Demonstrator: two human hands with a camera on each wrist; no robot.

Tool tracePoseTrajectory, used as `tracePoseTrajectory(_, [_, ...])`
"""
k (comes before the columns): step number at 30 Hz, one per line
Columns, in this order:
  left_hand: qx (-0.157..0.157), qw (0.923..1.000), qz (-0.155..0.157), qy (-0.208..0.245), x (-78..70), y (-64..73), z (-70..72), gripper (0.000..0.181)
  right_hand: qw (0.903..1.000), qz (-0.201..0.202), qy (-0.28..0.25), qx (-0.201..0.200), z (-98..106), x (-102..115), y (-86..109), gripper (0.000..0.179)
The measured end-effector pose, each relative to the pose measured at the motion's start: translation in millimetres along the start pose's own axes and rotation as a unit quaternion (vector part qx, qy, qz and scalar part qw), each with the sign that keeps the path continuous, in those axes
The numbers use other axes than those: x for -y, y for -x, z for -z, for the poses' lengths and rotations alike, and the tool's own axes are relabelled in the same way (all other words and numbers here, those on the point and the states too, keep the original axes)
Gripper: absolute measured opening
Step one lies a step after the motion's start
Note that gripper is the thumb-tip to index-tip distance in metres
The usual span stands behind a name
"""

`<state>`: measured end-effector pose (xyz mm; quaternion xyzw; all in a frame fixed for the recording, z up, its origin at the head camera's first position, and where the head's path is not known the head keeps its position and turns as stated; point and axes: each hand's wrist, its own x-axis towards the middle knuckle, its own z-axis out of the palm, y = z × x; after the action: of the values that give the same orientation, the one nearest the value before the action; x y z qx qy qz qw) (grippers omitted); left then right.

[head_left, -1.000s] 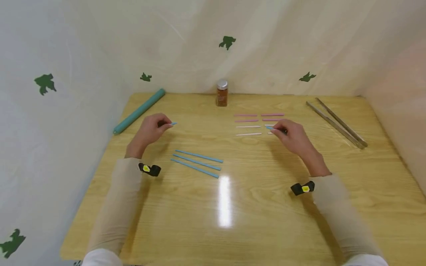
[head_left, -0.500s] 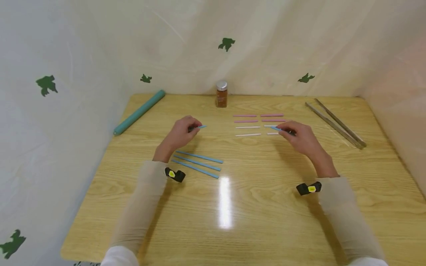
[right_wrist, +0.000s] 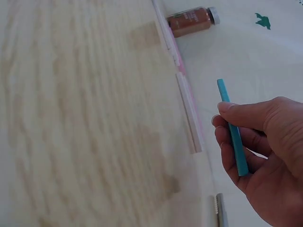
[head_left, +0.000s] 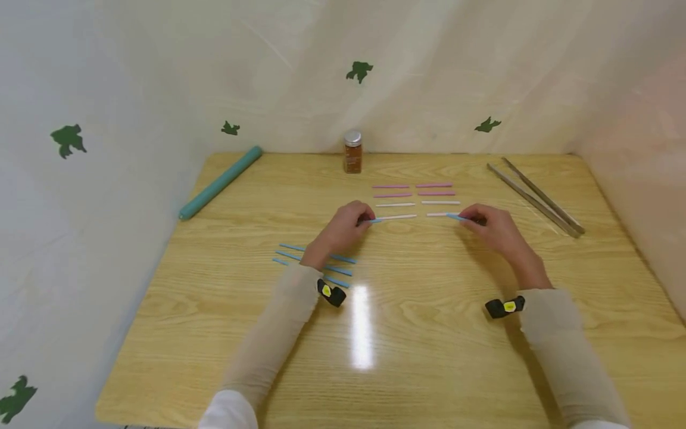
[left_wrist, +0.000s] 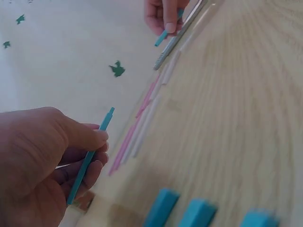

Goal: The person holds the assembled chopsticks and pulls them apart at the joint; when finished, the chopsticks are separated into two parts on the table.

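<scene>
"Holding anything, that left hand [head_left: 347, 227]?"
"Yes, nearly closed, pinching a blue stick [left_wrist: 82, 174]; three more blue sticks [head_left: 340, 271] lie below its wrist [head_left: 315, 255]."
"And the right hand [head_left: 497, 233]?"
"Likewise nearly closed, pinching another blue stick [right_wrist: 237, 144]."

The wood-grained table [head_left: 423, 351] looks glossy, the blue sticks [right_wrist: 236, 140] matt.

We could read no words or numbers. We saw lettering on the jar [head_left: 353, 158], but it was too small; we couldn't tell whether the yellow stickers [head_left: 510, 307] on the cameras [head_left: 495, 308] bore any.
</scene>
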<state>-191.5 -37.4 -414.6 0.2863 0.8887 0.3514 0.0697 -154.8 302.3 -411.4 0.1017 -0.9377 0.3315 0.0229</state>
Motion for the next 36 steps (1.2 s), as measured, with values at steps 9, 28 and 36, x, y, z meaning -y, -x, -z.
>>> tracePoseTrajectory(9, [0.030, 0.9994, 0.001, -0.018, -14.1, -15.4, -29.7, 0.017, 0.9998, 0.000, 0.006, 0.021, -14, -8, -3.2, 0.015])
tracePoseTrajectory(28, [0.006, 0.9962, 0.022, -0.084, -32.7, -27.2, -63.8, 0.023, 0.9973, 0.028, 0.013, 0.067, -25, -5, -11.9, 0.012])
tracePoseTrajectory(36, [-0.022, 0.9969, 0.014, -0.074, -32.4, -29.0, -68.8, 0.022, 0.9975, 0.037, 0.017, 0.058, -28, -10, -14.3, 0.010])
